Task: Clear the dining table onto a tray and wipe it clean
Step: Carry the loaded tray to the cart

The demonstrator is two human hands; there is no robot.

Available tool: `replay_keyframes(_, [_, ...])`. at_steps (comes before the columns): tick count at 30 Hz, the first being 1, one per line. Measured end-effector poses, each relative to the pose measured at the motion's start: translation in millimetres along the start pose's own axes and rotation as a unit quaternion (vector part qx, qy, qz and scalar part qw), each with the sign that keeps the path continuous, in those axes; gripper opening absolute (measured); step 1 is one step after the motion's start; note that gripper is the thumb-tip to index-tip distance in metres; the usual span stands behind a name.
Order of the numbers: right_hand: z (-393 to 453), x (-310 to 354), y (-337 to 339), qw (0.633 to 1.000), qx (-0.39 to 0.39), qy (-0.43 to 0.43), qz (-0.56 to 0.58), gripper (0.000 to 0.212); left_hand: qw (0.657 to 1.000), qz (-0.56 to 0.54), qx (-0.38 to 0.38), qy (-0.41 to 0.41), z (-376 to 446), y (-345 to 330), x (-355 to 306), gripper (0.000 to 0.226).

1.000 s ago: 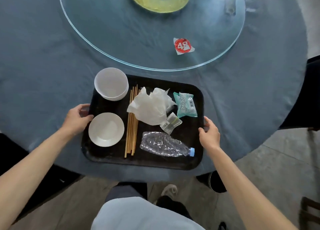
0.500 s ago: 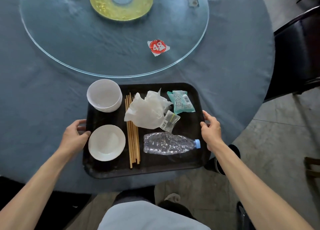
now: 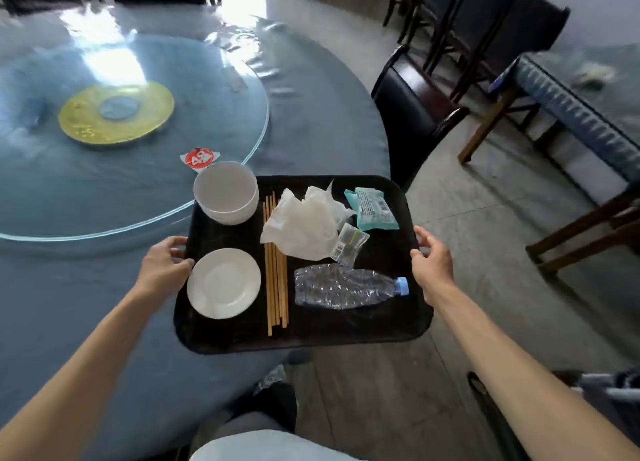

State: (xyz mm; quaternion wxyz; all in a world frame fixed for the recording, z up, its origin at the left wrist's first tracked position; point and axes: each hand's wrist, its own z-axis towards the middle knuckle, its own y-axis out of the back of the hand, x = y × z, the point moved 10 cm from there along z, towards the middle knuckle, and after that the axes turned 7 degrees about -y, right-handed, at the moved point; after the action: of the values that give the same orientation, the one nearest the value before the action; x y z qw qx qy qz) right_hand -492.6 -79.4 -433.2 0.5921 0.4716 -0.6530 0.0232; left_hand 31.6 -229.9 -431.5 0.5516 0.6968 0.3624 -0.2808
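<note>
Tray (image 3: 388, 325) is hanging half off the tabletop (image 3: 86, 322) edge, long axis spanning both grips: left hand (image 3: 165, 266) and right hand (image 3: 431, 263) are clamping opposite short rims.

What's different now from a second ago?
The tray, gripped by the left hand and right hand, has swung right, now half off the table edge, over the floor. The grip and the tray's load look unchanged.
</note>
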Motion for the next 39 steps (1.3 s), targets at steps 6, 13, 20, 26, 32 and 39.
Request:
replay_keyframes(6, [-16,-36,158,0.995,-0.094,-0.027,0.035,0.059,0.994,0.010,0.081,-0.072,-18,-91,-112,0.044])
replay_keyframes(13, [-54,-99,341,0.975,-0.198,-0.069,0.073,0.061,0.970,0.020,0.184,-0.157,-75,-218,-244,0.047])
replay_keyframes(20, [-116,-185,491,0.937,-0.297,-0.133,0.129,0.061,0.924,0.046,0.272,-0.264,-161,-344,-368,0.041])
replay_keyframes(26, [-170,-263,591,0.890,-0.382,-0.193,0.157,0.058,0.861,0.058,0.371,-0.343,-253,-464,-456,0.031])
replay_keyframes(32, [-213,-336,665,0.809,-0.457,-0.257,0.264,0.041,0.796,0.101,0.454,-0.387,-341,-587,-515,0.032])
replay_keyframes(39, [-208,-398,736,0.751,-0.475,-0.281,0.362,0.051,0.769,0.120,0.506,-0.373,-410,-745,-564,0.030])
